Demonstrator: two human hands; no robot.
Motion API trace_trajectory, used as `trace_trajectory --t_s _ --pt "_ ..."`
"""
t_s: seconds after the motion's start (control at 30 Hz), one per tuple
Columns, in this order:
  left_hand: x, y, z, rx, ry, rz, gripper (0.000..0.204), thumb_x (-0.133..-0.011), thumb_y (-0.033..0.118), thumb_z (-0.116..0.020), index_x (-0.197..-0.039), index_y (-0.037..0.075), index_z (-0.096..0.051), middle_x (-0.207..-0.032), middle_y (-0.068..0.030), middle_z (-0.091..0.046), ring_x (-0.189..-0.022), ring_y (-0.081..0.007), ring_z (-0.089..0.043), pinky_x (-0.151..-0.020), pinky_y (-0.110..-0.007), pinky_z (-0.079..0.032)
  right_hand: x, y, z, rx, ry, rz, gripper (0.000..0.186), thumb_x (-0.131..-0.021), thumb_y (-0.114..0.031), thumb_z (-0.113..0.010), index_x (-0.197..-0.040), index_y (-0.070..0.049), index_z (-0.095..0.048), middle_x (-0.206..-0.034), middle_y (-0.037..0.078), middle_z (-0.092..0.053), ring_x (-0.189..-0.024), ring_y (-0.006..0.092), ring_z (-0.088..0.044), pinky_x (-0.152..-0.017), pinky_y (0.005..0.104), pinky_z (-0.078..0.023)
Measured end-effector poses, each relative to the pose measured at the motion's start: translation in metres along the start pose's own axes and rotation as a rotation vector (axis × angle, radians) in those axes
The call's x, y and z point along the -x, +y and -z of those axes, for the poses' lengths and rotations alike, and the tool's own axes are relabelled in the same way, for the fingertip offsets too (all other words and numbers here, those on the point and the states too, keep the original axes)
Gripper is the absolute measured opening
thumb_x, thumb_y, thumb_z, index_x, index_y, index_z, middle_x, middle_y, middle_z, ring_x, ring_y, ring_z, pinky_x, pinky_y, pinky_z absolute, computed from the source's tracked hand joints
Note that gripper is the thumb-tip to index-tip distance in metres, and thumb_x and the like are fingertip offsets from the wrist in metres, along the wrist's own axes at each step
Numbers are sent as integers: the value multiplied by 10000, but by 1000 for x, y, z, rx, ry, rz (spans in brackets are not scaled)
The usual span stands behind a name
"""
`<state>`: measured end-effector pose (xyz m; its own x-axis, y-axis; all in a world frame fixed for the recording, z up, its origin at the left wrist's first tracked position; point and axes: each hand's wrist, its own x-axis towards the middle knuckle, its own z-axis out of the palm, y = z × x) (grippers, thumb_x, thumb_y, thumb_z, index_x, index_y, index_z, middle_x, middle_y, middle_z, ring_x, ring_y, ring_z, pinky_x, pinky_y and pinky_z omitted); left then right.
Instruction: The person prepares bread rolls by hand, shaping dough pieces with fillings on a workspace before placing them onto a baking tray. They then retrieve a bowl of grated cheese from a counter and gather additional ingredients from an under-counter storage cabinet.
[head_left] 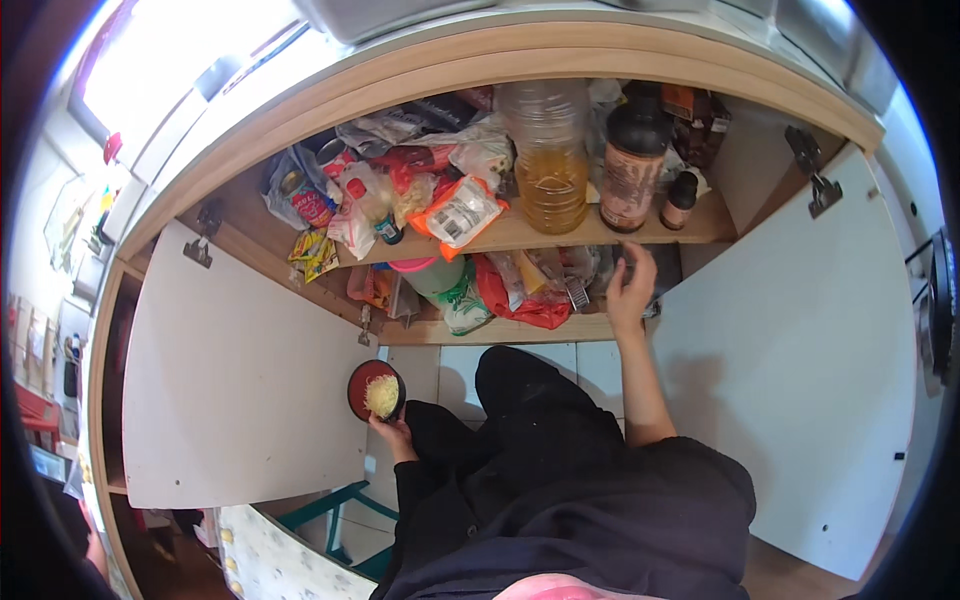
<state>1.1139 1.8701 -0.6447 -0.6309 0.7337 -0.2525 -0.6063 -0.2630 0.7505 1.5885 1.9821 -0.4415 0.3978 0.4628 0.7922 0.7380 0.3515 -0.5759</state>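
My left hand (394, 438), low beside the left door, grips the edge of a dark bowl with a red inside (359, 398). A heap of pale yellow shreds (381, 395), cheese or noodles, lies in the bowl. Before the right end of the cupboard, my right hand (632, 288) is raised with its fingers loosely bent and apart, nothing visible in them. Just above it on the upper shelf stand a large dark bottle (632, 175) with a brownish label and a small dark bottle (681, 201). To their left is a clear plastic bottle (552, 180) part filled with yellow liquid.
White doors stand open on the left (240, 370) and right (800, 370). An orange-and-white packet (458, 213) and several bags crowd the upper shelf. Below lie a red bag (520, 305), a green-and-white bag (466, 311) and a pale tub (432, 275). A green frame (335, 515) stands at lower left.
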Motion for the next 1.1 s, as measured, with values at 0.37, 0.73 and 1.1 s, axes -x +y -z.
trace_trajectory --t_s 0.37,0.73,1.1 --pt "28 11 -30 -115 -198 -2 517 -814 380 -354 -1246 96 -342 -1266 -104 -370 -1144 -288 -396 -857 -492 -419 -14 68 31 463 -319 -299 778 -674 -38 -581 -1332 -94 -168 -1407 92 -99 -1297 309 -94 -1001 551 -114" --pt "53 33 -27 -253 -262 -44 531 -801 403 -346 -1237 99 -364 -1261 -93 -383 -1147 -275 -392 -864 -488 -404 -2 95 -10 598 -168 -265 768 -690 -10 -513 -1349 -102 -129 -1411 127 -58 -1246 424 -126 -937 601 -210" --pt "71 29 -39 -300 -98 -16 608 -780 461 -345 -1277 113 -308 -1292 -111 -339 -1176 -303 -356 -892 -513 -363 15 126 -28 505 -177 -289 750 -695 -14 -481 -1351 -138 -140 -1403 151 -78 -937 425 -411 -787 512 -393"
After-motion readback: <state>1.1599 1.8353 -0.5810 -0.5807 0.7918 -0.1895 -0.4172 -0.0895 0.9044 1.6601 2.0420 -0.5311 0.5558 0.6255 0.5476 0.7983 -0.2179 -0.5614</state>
